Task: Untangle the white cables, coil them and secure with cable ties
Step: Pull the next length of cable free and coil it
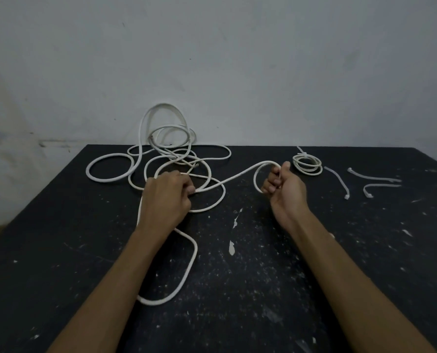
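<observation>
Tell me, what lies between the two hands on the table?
In the head view, a white cable spans from the left hand to the right hand; below it lies bare black table.

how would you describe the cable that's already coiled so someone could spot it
On the black table, look at the far edge, just right of the right hand. The small coiled cable lies there, a neat tied ring, unlike the loose tangle at the left.
</observation>
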